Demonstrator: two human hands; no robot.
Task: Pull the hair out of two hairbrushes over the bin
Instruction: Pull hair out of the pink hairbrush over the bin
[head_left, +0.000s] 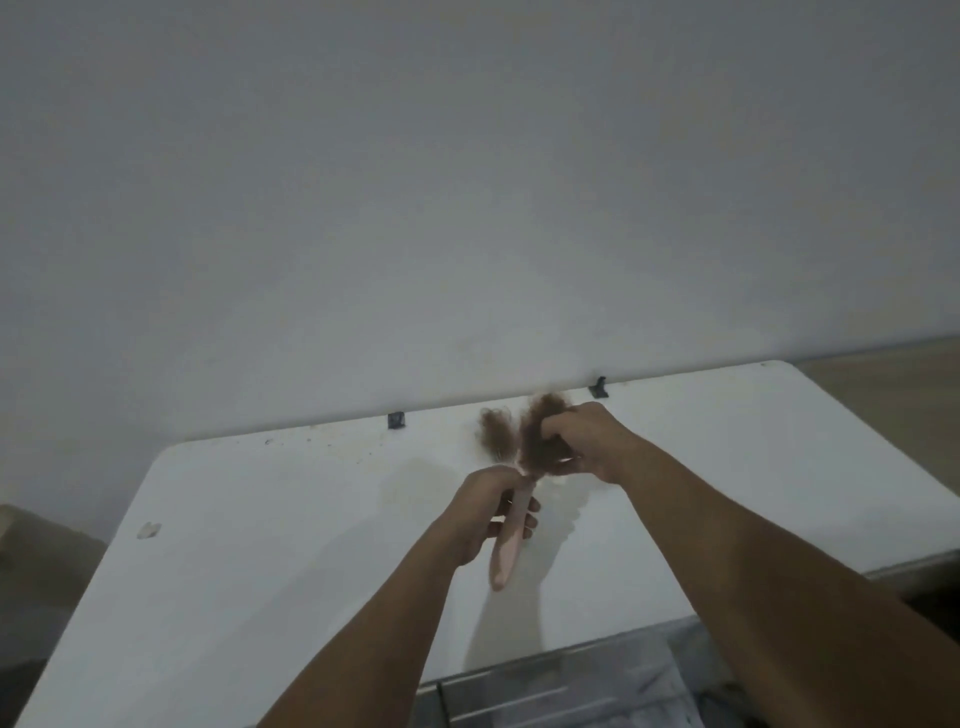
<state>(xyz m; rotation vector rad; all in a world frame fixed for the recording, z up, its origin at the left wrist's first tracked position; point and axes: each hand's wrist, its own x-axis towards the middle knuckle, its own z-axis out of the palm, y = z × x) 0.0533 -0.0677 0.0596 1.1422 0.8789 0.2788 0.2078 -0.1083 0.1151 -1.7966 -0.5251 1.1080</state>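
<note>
Your left hand (485, 512) is wrapped around the pale pink handle of the hairbrush (511, 525), fingers curled over it, and you hold the brush above the white bench (260, 545), handle pointing back toward you and the head pointing away toward the wall (467, 182). The head of the brush is buried in brown hair (519, 436), so you cannot make out the bristles. Your right hand (587, 441) is just beyond and to the right of the brush head, fingers curled into the larger clump of hair and pinching it; a second, smaller tuft stands just left of that clump, and the blur makes it hard to tell whether the two are joined. Both hands sit above the middle of the bench, near its far edge. On that far edge, against the wall, two small dark clips show: one (396, 419) to the left of the brush head, one (598, 387) to its right. A small pale scrap (149, 530) lies on the bench well to the left of the brush. Below the near edge of the bench, a grey metal frame (545, 686) shows.
</note>
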